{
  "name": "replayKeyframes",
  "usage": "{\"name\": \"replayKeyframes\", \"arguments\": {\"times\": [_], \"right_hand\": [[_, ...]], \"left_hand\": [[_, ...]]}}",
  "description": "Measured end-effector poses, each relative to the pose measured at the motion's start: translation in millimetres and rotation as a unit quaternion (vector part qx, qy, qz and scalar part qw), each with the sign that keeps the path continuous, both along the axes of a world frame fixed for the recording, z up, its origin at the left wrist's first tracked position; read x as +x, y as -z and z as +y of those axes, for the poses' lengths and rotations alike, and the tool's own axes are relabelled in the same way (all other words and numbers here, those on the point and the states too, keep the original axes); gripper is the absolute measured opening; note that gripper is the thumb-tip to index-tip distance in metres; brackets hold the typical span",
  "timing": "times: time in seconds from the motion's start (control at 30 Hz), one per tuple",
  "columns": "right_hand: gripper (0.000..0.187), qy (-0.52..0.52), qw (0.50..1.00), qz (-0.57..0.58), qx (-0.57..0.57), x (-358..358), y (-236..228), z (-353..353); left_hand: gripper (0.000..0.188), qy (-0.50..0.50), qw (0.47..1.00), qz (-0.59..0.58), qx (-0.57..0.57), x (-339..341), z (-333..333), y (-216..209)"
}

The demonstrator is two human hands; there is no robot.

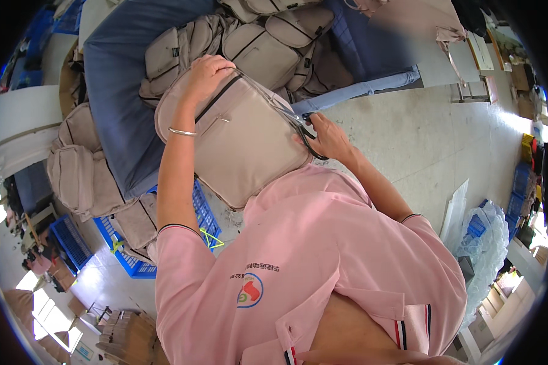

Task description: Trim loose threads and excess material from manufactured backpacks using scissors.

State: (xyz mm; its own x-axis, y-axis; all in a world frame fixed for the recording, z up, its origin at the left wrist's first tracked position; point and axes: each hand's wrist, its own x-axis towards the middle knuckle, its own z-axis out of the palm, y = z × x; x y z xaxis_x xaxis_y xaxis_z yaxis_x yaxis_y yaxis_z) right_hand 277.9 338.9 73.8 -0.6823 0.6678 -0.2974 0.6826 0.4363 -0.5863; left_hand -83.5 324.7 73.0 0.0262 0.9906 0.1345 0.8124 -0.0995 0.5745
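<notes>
A beige backpack (249, 146) with a dark zipper line across its upper part is held in front of me, its lower end against my pink shirt. My left hand (208, 76) grips the backpack's far edge, fingers curled over it. In my right hand (327, 139) is a pair of scissors (284, 111) with black handles and metal blades. The blades point up and left along the backpack's right side edge. Whether they touch the fabric or a thread I cannot tell.
Beyond the backpack, a bin lined with blue cloth (112, 79) holds several beige backpacks (262, 58). More backpacks (82, 176) lie at the left, some in a blue plastic crate (208, 213). A clear plastic bag (484, 237) stands at right on the grey floor (402, 146).
</notes>
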Motion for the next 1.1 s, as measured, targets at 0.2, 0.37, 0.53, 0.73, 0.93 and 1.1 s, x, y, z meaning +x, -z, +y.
{"name": "replayKeyframes", "arguments": {"times": [0.2, 0.37, 0.53, 0.73, 0.93, 1.1], "right_hand": [[0.064, -0.011, 1.0, -0.001, 0.006, -23, 6, -7], [0.067, 0.023, 1.0, 0.0, -0.005, -25, 12, -22], [0.056, 0.054, 0.996, 0.057, 0.054, -22, 20, -31], [0.062, 0.106, 0.994, 0.033, -0.019, -17, 15, -30], [0.064, 0.219, 0.951, 0.063, -0.207, 21, 33, -38], [0.063, 0.285, 0.929, 0.096, -0.215, 62, 51, -39]], "left_hand": [[0.013, -0.015, 1.0, -0.015, -0.022, -3, 1, 4], [0.012, -0.009, 1.0, -0.027, -0.012, -3, 2, 10], [0.012, -0.009, 1.0, -0.004, -0.016, -2, 3, 11], [0.015, 0.0, 1.0, -0.02, -0.011, -3, 1, 5], [0.03, -0.254, 0.947, -0.142, -0.136, -66, -54, 3], [0.022, -0.276, 0.931, -0.237, 0.031, -39, -79, -89]]}}
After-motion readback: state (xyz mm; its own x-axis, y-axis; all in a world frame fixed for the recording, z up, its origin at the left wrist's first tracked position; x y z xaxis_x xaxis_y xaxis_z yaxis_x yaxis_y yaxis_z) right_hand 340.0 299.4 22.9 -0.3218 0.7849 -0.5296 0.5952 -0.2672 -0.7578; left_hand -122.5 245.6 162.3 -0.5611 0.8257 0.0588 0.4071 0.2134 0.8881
